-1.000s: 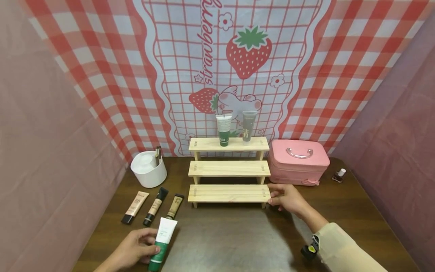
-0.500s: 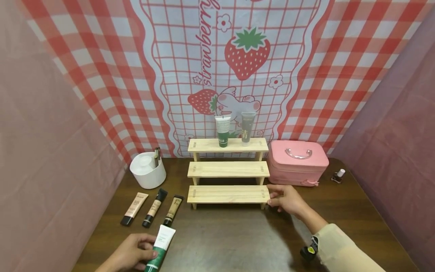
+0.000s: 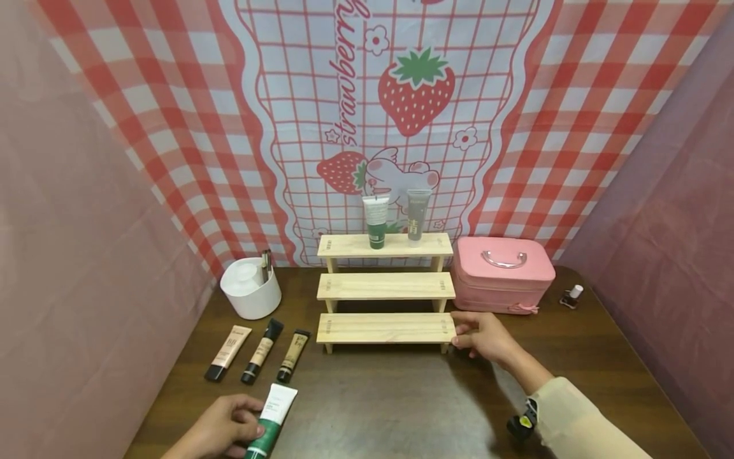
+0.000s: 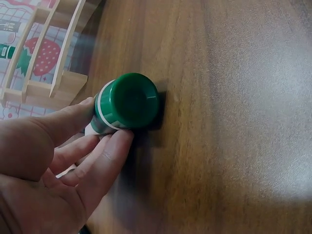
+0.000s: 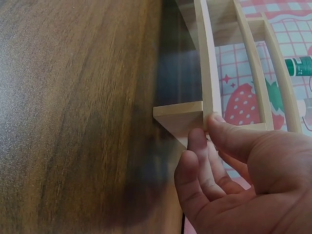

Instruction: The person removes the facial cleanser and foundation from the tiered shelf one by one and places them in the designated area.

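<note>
My left hand (image 3: 226, 424) holds a white-and-green squeeze tube (image 3: 278, 408) low over the front left of the table, pinched between thumb and fingers. In the left wrist view its green cap (image 4: 136, 100) faces the camera, close over the wood. My right hand (image 3: 487, 338) grips the right end of a three-step wooden display rack (image 3: 384, 328) at its lowest step. The right wrist view shows the thumb at the board's corner and the fingertips beside the rack's leg (image 5: 178, 114). On the top step stand another green-and-white tube (image 3: 376, 223) and a grey tube (image 3: 417, 217).
A beige tube (image 3: 229, 350), a black-capped tube (image 3: 262, 350) and a gold tube (image 3: 294, 356) lie left of the rack. Behind them stands a white round container (image 3: 252, 299) with brushes. A pink case (image 3: 504, 274) and a small nail polish bottle (image 3: 571, 296) are at right.
My left hand has brought the tube down toward the table's near edge, and it no longer overlaps the gold tube in the head view. My right hand stays on the rack.
</note>
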A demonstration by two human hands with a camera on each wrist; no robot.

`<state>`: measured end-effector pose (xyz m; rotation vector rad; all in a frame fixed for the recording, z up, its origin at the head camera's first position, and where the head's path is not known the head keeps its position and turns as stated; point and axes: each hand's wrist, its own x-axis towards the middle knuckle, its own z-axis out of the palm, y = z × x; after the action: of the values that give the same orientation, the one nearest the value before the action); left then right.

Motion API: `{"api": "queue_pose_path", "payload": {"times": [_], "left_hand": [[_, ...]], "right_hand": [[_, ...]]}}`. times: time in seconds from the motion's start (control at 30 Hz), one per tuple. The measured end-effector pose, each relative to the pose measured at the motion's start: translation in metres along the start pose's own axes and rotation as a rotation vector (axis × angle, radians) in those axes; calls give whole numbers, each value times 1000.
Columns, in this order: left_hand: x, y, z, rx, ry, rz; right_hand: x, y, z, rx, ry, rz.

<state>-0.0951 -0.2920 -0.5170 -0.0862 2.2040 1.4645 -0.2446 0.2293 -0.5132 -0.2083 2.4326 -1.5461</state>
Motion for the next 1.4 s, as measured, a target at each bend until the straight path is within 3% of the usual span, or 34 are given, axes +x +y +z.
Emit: {"api": "queue_pose_path", "payload": {"times": [0.2, 0.3, 0.47, 0.63, 0.73, 0.9, 1.1, 1.27, 1.4], "left_hand": [[-1, 7, -1, 68, 48, 61], [3, 21, -1, 159, 127, 161], [24, 67, -1, 312, 286, 350], [64, 122, 5, 362, 307, 522], [91, 156, 10, 364, 313, 582], [133, 203, 17, 269, 356, 567], [172, 239, 26, 102, 382, 521], [194, 263, 29, 65, 369, 512], [202, 272, 30, 72, 367, 493]], "right_hand": [[0, -1, 0, 1, 1, -2], [-1, -1, 0, 4, 5, -3], [-2, -1, 1, 9, 2, 5], [-2, -1, 0, 21, -3, 12], [-2, -1, 0, 33, -7, 13], [-1, -2, 1, 42, -15, 8], [0, -2, 1, 44, -26, 14], [2, -1, -1, 31, -9, 19], [1, -1, -1, 41, -19, 14]]}}
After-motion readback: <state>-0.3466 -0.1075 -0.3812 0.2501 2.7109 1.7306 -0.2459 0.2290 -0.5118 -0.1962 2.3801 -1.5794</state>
